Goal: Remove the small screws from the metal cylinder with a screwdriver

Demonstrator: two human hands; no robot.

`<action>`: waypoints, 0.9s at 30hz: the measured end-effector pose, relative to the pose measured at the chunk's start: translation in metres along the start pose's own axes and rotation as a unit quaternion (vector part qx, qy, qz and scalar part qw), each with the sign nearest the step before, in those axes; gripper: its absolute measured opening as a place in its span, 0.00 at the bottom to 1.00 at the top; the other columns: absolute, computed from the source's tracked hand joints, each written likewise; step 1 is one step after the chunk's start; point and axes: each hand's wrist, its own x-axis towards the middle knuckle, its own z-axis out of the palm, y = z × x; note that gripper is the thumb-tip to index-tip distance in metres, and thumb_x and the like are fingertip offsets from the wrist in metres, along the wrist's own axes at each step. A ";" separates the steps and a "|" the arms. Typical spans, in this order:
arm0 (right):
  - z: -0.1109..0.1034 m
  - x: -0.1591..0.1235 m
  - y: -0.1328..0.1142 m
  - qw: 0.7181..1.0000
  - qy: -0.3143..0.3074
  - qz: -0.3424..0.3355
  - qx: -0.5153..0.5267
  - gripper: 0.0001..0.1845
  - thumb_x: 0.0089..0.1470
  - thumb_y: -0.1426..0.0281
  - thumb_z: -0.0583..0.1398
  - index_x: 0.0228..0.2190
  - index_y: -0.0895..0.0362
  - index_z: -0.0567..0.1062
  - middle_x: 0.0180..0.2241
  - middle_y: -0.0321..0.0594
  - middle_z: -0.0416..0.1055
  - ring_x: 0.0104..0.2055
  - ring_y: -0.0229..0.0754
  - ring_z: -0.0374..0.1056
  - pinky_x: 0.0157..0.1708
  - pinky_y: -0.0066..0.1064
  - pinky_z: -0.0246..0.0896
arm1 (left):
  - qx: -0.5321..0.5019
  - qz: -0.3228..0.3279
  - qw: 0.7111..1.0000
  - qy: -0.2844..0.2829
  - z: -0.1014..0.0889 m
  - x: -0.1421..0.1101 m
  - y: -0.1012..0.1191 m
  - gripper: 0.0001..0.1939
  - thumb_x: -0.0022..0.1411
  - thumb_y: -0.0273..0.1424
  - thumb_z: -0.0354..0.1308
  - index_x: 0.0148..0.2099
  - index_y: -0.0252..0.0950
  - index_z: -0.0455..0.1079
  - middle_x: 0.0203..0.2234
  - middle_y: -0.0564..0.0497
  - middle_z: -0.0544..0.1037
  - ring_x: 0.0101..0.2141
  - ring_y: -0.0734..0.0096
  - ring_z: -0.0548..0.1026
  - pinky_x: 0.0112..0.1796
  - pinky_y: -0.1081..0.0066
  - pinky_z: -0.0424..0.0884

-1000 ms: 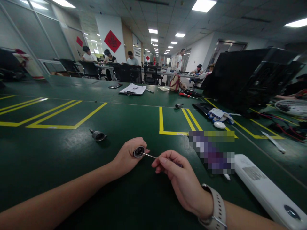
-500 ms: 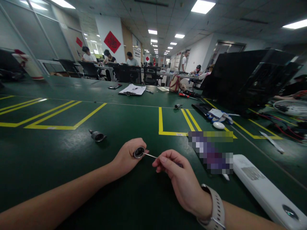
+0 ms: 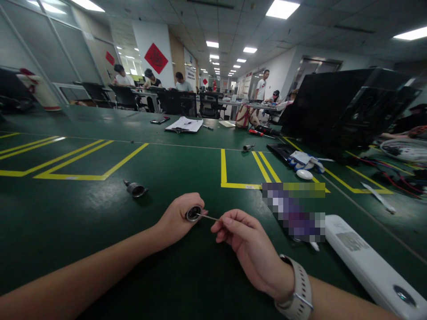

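My left hand (image 3: 182, 215) is closed around a round metal connector (image 3: 194, 213), its open dark end turned toward my right hand. Between the thumb and fingers of my right hand (image 3: 245, 242) is a thin metal-shafted tool (image 3: 209, 217); the rest of it is hidden in the palm. The tip of the shaft reaches into the mouth of the connector. A similar metal connector (image 3: 136, 190) lies on the green table to the left of my hands. Another small metal connector (image 3: 247, 147) lies farther back.
On the right lie a pixelated packet (image 3: 293, 213), a long white device (image 3: 370, 262), a white oval object (image 3: 304, 174) and gloves (image 3: 305, 161). A large black box (image 3: 343, 106) stands behind them. A clipboard with paper (image 3: 185, 124) and a red screwdriver (image 3: 256, 132) are farther back.
Both hands keep their grip, and the right hand has shifted very slightly with the shaft still in the connector. In the background, a standing person has moved a little to the right.
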 end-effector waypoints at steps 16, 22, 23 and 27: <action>0.000 -0.001 0.001 0.996 0.005 -0.040 -0.084 0.06 0.48 0.69 0.61 0.27 0.60 0.73 0.28 0.40 0.73 0.30 0.37 0.65 0.35 0.31 0.58 | 0.002 0.008 1.000 -0.018 0.002 0.001 -0.003 0.10 0.58 0.28 0.51 0.24 0.36 0.58 0.21 0.56 0.63 0.24 0.75 0.64 0.26 0.74 0.59; -0.005 0.004 -0.002 1.000 -0.008 -0.014 -0.024 0.05 0.48 0.71 0.61 0.26 0.61 0.73 0.27 0.40 0.74 0.27 0.35 0.65 0.32 0.29 0.57 | -0.011 -0.002 1.000 -0.014 0.002 0.000 -0.004 0.10 0.58 0.29 0.52 0.25 0.36 0.58 0.21 0.56 0.64 0.24 0.75 0.64 0.26 0.74 0.59; -0.005 0.004 -0.003 1.000 -0.008 -0.012 -0.023 0.05 0.48 0.71 0.61 0.26 0.61 0.73 0.27 0.40 0.74 0.27 0.35 0.64 0.31 0.28 0.57 | -0.013 -0.003 1.000 -0.016 0.002 0.000 -0.004 0.10 0.58 0.30 0.52 0.25 0.36 0.58 0.21 0.56 0.64 0.24 0.75 0.64 0.26 0.74 0.59; -0.005 0.003 -0.004 0.999 -0.006 -0.025 -0.048 0.05 0.48 0.71 0.61 0.26 0.61 0.73 0.27 0.40 0.74 0.28 0.36 0.65 0.32 0.29 0.57 | -0.005 -0.011 1.000 -0.017 0.001 0.001 -0.002 0.10 0.57 0.30 0.52 0.25 0.36 0.59 0.21 0.56 0.65 0.25 0.74 0.65 0.26 0.73 0.60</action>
